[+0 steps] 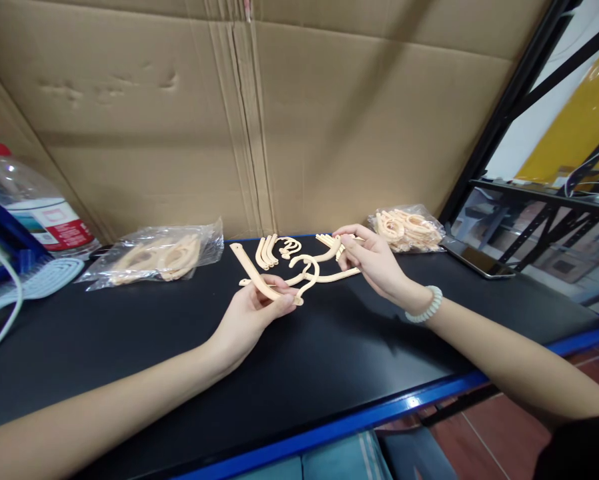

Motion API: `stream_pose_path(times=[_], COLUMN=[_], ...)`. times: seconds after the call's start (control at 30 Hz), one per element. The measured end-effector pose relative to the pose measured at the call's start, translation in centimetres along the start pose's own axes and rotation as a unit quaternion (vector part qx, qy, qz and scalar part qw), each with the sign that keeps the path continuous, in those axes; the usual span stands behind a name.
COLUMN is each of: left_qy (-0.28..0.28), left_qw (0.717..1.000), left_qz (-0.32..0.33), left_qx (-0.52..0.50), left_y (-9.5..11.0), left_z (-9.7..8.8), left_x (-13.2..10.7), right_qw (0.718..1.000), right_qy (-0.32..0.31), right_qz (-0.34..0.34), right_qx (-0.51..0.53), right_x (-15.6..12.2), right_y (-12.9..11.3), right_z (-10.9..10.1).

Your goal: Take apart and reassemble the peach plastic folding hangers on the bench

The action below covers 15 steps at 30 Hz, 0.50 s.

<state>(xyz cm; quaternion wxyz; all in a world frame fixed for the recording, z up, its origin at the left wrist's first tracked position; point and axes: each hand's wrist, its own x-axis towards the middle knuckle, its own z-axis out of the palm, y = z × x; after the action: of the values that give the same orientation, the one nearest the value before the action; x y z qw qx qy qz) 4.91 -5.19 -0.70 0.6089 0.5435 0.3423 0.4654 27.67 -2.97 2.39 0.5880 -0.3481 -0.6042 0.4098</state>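
My left hand (259,308) is closed on a beige folding hanger piece (252,270), a slanted arm joined at its lower end to a curved hook (313,275). The hook points up and to the right above the black tabletop. My right hand (367,257) has its fingers pinched round the end of a beige curved hanger arm (324,255), partly hidden by the fingers. Behind my hands, several loose curved arms (267,252) lie side by side. Next to them is a small group of loose hooks (288,247).
A clear bag of beige parts (154,257) lies at left, another bag (407,228) at back right. Near the right bag lies a phone (479,259). A plastic bottle (49,210) and a pale blue slotted item (54,277) are at far left. Cardboard (354,120) stands behind.
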Motion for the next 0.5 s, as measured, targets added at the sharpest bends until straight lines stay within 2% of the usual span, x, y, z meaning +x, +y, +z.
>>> stream_pose_path(times=[0.27,0.5], left_qy=[0.008,0.023], left_qw=[1.000,1.000], left_qz=[-0.006,-0.002], left_qx=[0.024,0.021], left_y=[0.3,0.4], left_z=[0.0,0.1], left_x=[0.0,0.0], right_qw=[0.994,0.984], right_qy=[-0.028,-0.042], right_qz=[0.097,0.158], right_qx=[0.049,0.069], right_x=[-0.8,-1.4], right_y=[-0.4,0.9], right_z=[0.3,0.9])
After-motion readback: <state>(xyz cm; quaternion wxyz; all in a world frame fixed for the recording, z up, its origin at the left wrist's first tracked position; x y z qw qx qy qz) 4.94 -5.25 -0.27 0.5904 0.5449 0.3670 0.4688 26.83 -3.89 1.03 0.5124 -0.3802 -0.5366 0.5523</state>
